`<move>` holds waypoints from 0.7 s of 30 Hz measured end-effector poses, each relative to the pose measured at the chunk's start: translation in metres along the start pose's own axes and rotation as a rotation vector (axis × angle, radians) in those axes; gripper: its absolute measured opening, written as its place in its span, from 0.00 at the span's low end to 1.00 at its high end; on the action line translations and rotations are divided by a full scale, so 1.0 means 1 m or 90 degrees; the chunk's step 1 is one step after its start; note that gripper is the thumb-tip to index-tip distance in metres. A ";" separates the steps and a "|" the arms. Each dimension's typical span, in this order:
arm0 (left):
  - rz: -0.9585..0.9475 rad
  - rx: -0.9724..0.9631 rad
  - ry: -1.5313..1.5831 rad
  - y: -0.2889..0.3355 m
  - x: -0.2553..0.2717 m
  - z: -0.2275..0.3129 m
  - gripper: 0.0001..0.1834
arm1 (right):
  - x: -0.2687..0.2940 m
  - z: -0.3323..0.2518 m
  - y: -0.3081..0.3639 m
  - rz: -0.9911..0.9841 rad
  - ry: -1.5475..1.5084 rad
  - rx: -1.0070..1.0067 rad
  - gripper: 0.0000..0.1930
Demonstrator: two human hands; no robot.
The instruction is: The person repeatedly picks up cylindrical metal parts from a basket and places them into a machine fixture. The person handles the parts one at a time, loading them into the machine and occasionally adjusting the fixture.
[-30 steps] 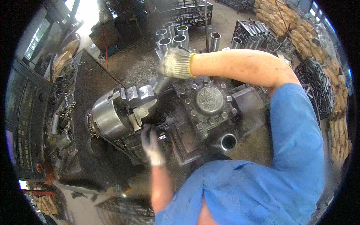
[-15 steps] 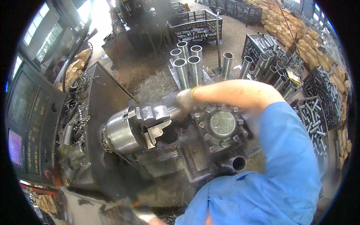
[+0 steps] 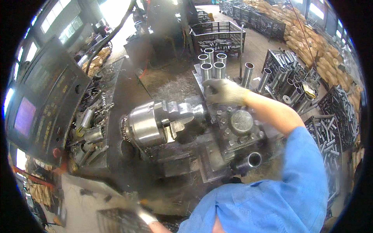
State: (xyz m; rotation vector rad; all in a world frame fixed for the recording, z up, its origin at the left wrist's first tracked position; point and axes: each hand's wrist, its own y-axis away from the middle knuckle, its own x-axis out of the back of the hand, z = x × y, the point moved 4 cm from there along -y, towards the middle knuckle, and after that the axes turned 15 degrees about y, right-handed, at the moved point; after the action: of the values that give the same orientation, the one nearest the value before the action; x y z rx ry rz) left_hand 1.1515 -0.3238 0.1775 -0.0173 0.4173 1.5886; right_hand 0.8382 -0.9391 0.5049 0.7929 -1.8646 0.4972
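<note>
My right hand (image 3: pixel 224 91), in a pale work glove, is raised over the lathe bed with its fingers loosely curved and apart, and nothing shows in it. Just beyond it several shiny steel tubes (image 3: pixel 219 70) stand upright on a plate, their lower ends partly hidden by the glove. Left of the hand, a lathe chuck (image 3: pixel 145 123) with stepped jaws (image 3: pixel 180 110) has a short metal tube end (image 3: pixel 198 110) sticking out of it. My left hand (image 3: pixel 144 214), also gloved, is low near the bottom edge; blur hides its fingers and whatever they touch.
A bolted tool post (image 3: pixel 241 122) stands right of the chuck, with a dark hollow cylinder (image 3: pixel 254 159) below it. At far left is a control panel (image 3: pixel 42 112) with a lit screen. Crates of tubes (image 3: pixel 326 136) line the right side; another mesh crate (image 3: pixel 217 35) stands behind.
My right hand has left the tube end at the chuck and moved away toward the standing tubes, its fingers loosening. The whole view has shifted, with the scene sitting further right.
</note>
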 end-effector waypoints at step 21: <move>-0.034 -0.691 -0.768 -0.016 -0.362 0.363 0.38 | -0.021 0.041 0.307 0.362 -0.182 -0.190 0.08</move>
State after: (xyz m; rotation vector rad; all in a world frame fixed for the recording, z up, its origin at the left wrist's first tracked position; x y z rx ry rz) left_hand 1.2807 -0.5721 0.6074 0.0967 -1.3601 1.3201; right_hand 0.5981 -0.7445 0.4731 0.1264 -2.3699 0.4515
